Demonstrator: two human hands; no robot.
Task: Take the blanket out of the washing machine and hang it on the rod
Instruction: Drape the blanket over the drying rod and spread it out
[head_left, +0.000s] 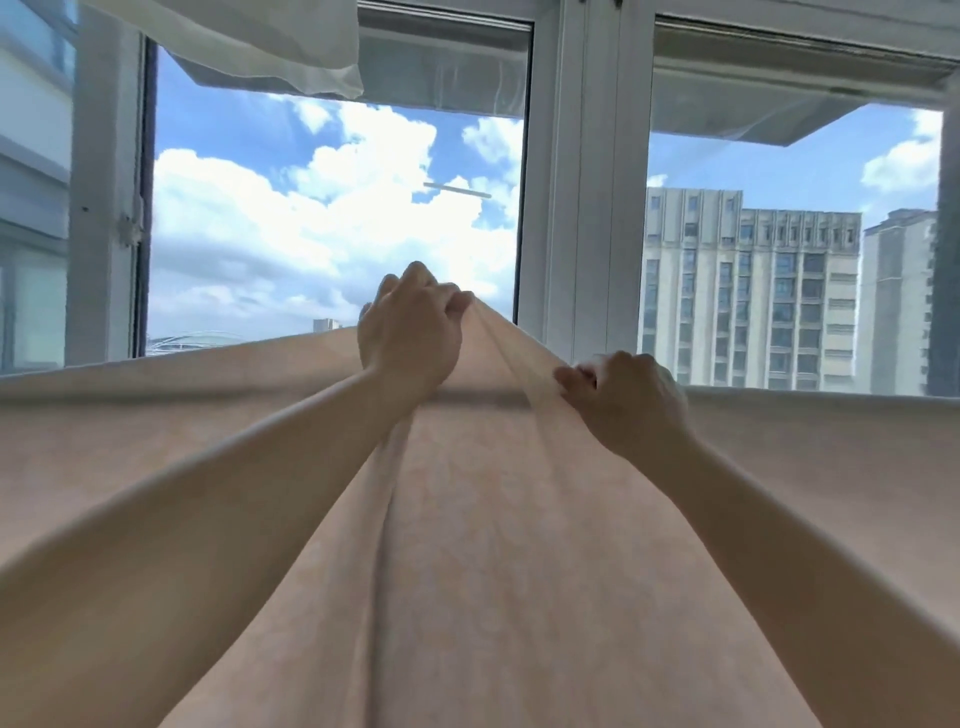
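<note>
A head-worn camera looks up and forward past 2 bare forearms toward a bright window.

At the far left stands a white window frame. Above it, near the top left, a pale sheer curtain hangs into view. Blue sky with white clouds fills the left pane.

A pale peach blanket fills the whole lower half of the view. Its top edge runs level from the left border to the right border, so its long axis lies side to side, crossing the line of the arms. The rod itself is hidden; the blanket appears to be draped over it along that edge.

Left of centre, the left hand reaches farthest forward and highest, its fingers curled around a bunched ridge of blanket at the peak. From there a taut fold runs straight back toward the viewer.

Just to the right and lower, nearer the viewer, the right hand pinches the same ridge along its right side, fingers curled into the cloth.

At the far right, tall apartment buildings show through the second pane.

Judging by the grips, the blanket is already over the rod and spreading the gathered middle sideways seems next.
</note>
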